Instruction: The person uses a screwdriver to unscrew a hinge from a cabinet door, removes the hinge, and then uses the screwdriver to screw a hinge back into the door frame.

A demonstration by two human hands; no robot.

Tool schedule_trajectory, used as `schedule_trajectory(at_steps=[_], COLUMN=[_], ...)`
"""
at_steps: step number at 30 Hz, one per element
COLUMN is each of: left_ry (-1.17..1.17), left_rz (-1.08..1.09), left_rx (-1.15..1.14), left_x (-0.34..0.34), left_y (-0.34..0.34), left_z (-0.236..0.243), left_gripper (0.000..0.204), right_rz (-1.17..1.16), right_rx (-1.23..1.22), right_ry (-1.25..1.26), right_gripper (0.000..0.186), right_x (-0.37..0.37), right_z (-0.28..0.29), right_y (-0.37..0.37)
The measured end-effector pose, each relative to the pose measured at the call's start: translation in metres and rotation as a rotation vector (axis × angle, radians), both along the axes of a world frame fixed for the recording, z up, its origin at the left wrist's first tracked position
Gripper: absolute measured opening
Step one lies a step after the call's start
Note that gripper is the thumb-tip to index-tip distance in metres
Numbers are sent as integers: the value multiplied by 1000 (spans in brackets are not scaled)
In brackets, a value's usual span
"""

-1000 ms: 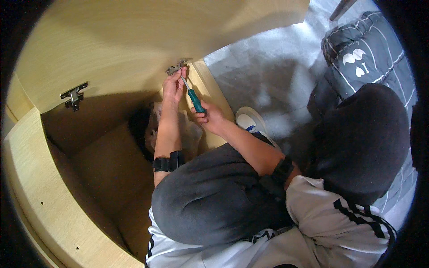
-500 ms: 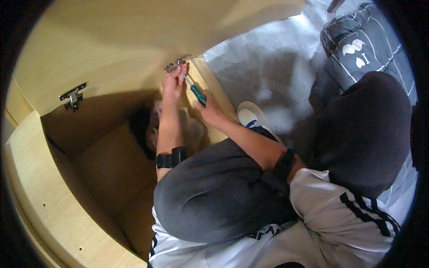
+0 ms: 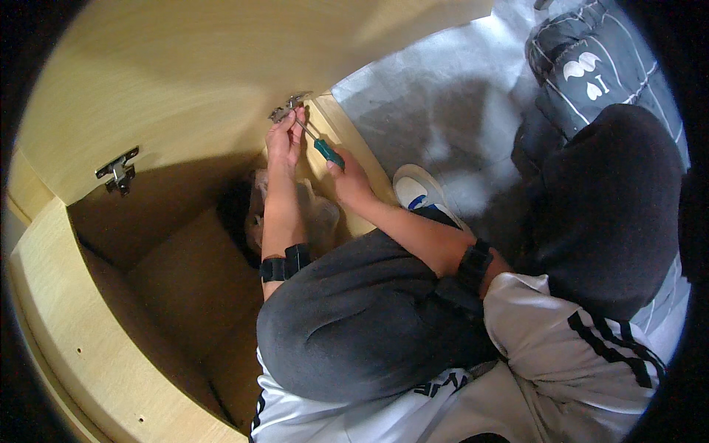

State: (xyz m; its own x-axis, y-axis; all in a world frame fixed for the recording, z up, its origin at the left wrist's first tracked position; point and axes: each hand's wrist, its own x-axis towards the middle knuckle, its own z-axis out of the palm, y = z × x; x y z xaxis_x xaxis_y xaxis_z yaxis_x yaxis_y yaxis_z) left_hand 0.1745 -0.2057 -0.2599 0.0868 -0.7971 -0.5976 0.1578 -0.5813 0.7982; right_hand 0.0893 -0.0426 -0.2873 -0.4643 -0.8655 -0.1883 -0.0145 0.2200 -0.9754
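Observation:
My left hand (image 3: 283,140) is closed at a metal cabinet hinge (image 3: 285,112) on the pale wooden panel, fingertips pinched at its lower edge. In my right hand (image 3: 351,179) is a screwdriver (image 3: 328,152) with a green handle, gripped by its end. Its thin shaft slants up and left past the left fingertips toward the hinge. The tip is hidden by those fingers, so whether it sits in a screw cannot be seen. A second metal hinge (image 3: 118,171) is fixed farther left on the same panel, its arm hanging free over the cabinet opening.
The open cabinet (image 3: 44,273) has a curved pale front rail with small holes. Inside, partly behind my left forearm, lie a dark shape (image 3: 238,214) and something pale and crumpled (image 3: 319,214). A shoe (image 3: 418,186) and a dark padded item (image 3: 591,66) are on the grey floor's side.
The view has shifted slightly. My right hand has turned a little on the screwdriver handle and sits nearer its end. My left hand stays at the hinge.

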Motion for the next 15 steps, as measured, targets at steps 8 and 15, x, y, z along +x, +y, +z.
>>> schedule_trajectory(at_steps=[8,15], left_ry=[-2,78], left_rz=[21,-12], left_rx=[-22,-39], left_x=[-1,-6], left_y=[4,5], left_z=[1,7], left_gripper=[16,16], right_rz=[218,335], right_rx=[318,109], right_ry=[-539,-1469], right_gripper=[31,34], right_x=[-7,-13], right_z=[17,-26], right_y=[-7,-8])
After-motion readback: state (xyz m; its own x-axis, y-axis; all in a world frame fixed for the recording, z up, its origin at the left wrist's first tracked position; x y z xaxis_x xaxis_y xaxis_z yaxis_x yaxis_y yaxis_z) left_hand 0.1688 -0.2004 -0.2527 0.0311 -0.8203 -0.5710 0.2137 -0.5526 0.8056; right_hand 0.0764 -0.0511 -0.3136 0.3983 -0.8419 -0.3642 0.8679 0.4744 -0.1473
